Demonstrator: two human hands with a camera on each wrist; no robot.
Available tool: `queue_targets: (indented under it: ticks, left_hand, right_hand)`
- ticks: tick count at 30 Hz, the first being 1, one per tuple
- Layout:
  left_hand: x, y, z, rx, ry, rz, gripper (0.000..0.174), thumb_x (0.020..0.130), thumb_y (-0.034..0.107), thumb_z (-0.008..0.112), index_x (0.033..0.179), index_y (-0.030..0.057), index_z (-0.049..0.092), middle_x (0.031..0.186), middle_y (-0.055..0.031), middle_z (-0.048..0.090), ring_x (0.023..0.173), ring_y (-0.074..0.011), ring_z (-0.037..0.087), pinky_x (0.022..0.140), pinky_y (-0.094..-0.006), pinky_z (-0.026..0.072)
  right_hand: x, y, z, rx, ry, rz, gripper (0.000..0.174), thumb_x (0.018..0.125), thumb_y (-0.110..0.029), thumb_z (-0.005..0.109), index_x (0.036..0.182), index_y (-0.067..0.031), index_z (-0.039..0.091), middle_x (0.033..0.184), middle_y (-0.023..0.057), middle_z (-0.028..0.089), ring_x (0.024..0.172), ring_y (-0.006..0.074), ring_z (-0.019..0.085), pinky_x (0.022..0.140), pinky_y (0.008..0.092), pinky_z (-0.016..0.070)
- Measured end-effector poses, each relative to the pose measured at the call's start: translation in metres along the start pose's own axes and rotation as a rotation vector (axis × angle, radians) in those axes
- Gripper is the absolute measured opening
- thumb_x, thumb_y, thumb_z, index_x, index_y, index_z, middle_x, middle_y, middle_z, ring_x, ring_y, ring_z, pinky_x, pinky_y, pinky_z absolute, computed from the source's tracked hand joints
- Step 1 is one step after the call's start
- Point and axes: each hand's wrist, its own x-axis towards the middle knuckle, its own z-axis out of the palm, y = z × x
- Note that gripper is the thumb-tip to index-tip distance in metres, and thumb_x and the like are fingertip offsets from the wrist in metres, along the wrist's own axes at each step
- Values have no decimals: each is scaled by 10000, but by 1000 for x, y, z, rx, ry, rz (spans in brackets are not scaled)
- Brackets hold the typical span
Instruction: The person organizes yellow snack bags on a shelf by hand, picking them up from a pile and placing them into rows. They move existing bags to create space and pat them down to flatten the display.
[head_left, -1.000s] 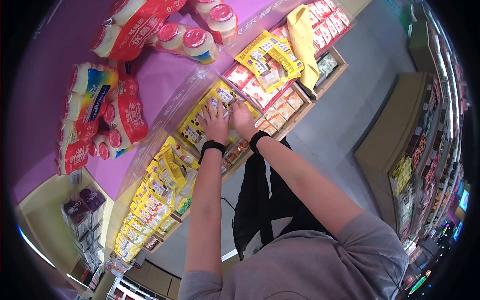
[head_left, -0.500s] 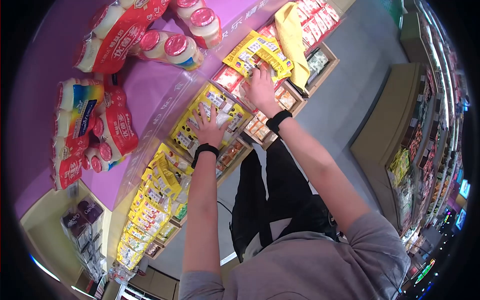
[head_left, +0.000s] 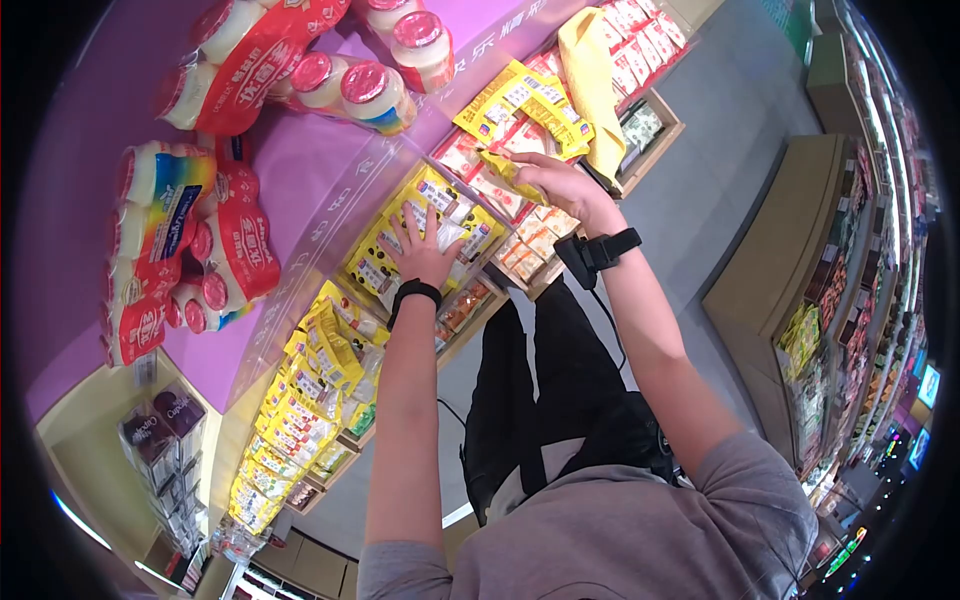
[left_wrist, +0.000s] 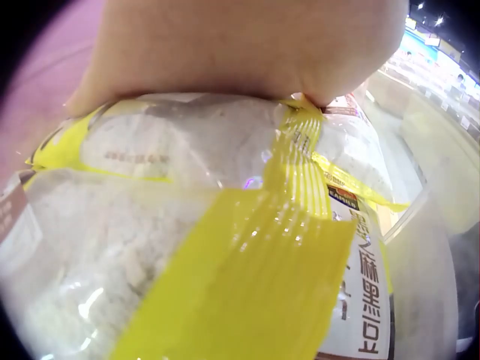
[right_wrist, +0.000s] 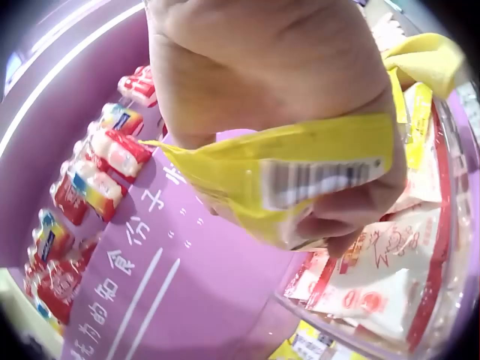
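Note:
My left hand [head_left: 425, 262] rests with fingers spread on yellow snack bags [head_left: 370, 275] lined up in a clear-walled bin. In the left wrist view, the hand's underside lies against a bag whose crimped yellow edge [left_wrist: 255, 277] fills the foreground. To the right, my right hand [head_left: 568, 187] grips a small yellow snack bag [right_wrist: 322, 176] between thumb and fingers, its barcode showing in the right wrist view. That hand is over red-and-white packets [head_left: 500, 195]. Just beyond it, loose yellow bags [head_left: 525, 100] lie on those packets.
Red-wrapped bottle packs [head_left: 245, 85] stand on the purple counter [head_left: 310, 190] at the back. A yellow cloth-like piece [head_left: 592, 90] drapes over the packets. More yellow bags [head_left: 300, 400] fill the bins at lower left. Shelving [head_left: 785, 240] stands across the aisle on the right.
My right hand has gone from beside the left hand to over the red-and-white packets, then drawn back slightly, now with a yellow snack bag in its grip. The left hand stays on the bags.

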Motion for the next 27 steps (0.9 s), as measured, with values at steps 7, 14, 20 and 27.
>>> queue_targets:
  ticks: [7, 14, 20, 27]
  left_hand:
    - [-2, -1, 3, 23, 35, 22, 777, 706, 583, 468, 1319, 207, 170, 1383, -130, -20, 1255, -367, 34, 938, -605, 25]
    - [-3, 4, 12, 59, 132, 94, 649, 767, 418, 481, 1295, 129, 240, 1379, -123, 58, 1262, -336, 62, 939, -606, 84]
    - [-9, 0, 13, -31, 125, 280, 606, 762, 254, 537, 1281, 108, 261, 1367, -125, 113, 1258, -323, 96, 940, -601, 119]
    - [-5, 0, 12, 84, -30, 221, 521, 796, 371, 452, 1253, 155, 325, 1356, -104, 170, 1270, -300, 55, 950, -605, 39]
  right_hand:
    - [-36, -3, 49, -178, -107, -629, 797, 606, 24, 490, 1316, -35, 132, 1340, 111, 180, 1243, 216, 177, 1003, 323, 163]
    - [-38, 21, 88, -340, 132, -860, 925, 557, -11, 487, 1329, -79, -18, 1331, 155, 94, 1221, 277, 140, 999, 349, 124]
    - [-33, 39, 93, 383, -76, -667, 800, 704, -102, 523, 1332, -125, 28, 1291, 114, 235, 1090, 227, 377, 934, 359, 273]
    - [2, 47, 105, -1004, 337, -411, 610, 749, -149, 547, 1280, -136, 246, 1151, 177, 321, 1004, 315, 396, 854, 366, 349]
